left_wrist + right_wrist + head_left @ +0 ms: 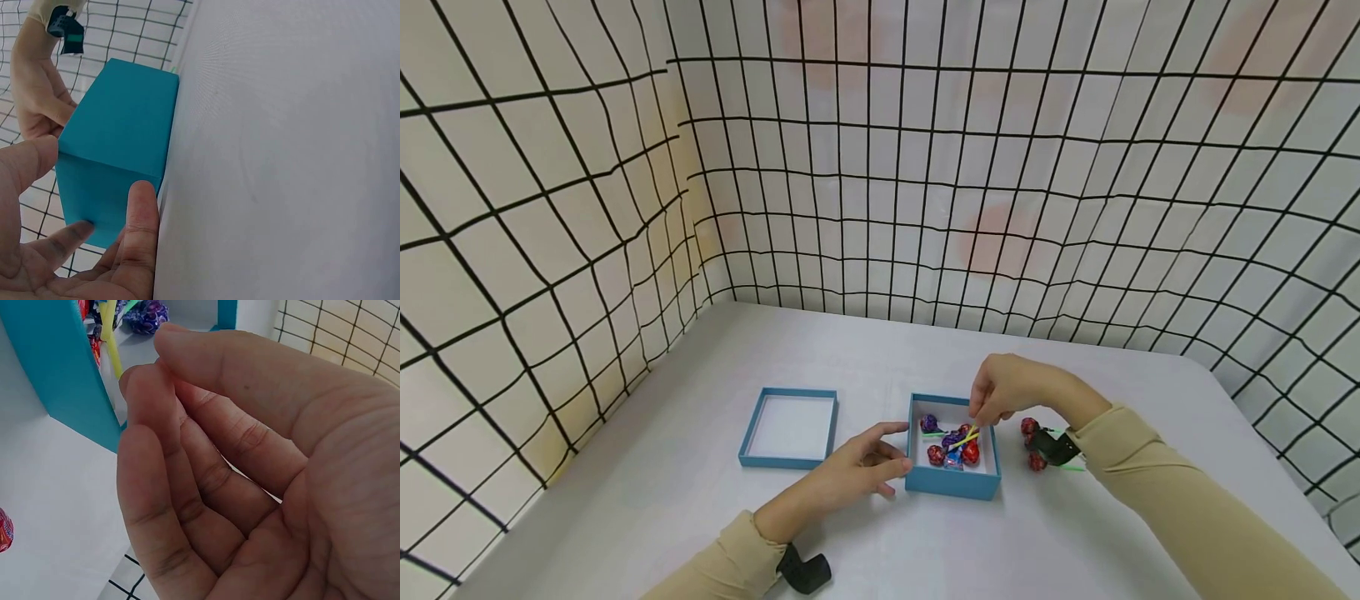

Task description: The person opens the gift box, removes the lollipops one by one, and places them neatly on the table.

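Note:
An open blue box holds several wrapped lollipops, among them a red one and a purple one. My left hand is at the box's left side, its fingers spread; in the left wrist view, fingertips touch or nearly touch the blue wall. My right hand is over the box's right side with its fingers bent and thumb close to them. A yellow lollipop stick ends right by those fingertips in the right wrist view; whether they pinch it is hidden.
A shallow blue lid lies left of the box, inside facing up. More red lollipops lie right of the box, partly behind the black wrist camera. Black netting stands around the white tabletop.

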`<state>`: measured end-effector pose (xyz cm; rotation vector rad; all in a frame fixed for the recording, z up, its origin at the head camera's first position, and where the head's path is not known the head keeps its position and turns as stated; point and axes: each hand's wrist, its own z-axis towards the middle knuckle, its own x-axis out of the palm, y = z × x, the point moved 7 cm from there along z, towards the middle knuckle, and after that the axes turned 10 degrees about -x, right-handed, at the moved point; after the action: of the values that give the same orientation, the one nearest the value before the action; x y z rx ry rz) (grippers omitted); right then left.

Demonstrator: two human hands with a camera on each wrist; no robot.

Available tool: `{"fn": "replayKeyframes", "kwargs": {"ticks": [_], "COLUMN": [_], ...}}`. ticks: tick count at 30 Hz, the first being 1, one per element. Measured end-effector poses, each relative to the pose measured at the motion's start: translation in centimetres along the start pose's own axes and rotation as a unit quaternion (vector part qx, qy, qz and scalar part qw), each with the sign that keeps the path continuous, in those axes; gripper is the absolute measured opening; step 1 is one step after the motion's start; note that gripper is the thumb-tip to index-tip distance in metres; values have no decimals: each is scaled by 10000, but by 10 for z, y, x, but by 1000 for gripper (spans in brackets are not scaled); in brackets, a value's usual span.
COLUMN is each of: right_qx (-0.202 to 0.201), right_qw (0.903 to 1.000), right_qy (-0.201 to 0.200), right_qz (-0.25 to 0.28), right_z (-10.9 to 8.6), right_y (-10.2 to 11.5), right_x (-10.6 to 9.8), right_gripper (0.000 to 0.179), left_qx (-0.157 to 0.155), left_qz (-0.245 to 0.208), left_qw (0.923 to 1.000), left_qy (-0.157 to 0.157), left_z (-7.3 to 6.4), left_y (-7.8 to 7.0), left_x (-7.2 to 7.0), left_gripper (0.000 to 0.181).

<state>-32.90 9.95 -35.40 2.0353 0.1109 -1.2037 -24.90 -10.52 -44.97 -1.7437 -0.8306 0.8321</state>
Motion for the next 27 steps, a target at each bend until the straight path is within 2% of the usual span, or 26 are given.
{"fn": "replayKeyframes", "kwargs": {"ticks": [27], "right_qx": [290], "right_qw": [9970], "right_qy": [102], "right_qz": [-704], "right_z": [7], "right_y": [7], "right_x": [16], "right_gripper": [16], "left_qx": [-59], "left_qz": [-8], "left_qw": [10000], "left_qy": [-41], "left_z": [2], "left_y": [0], "left_x": [0], "left_gripper": [62]}}
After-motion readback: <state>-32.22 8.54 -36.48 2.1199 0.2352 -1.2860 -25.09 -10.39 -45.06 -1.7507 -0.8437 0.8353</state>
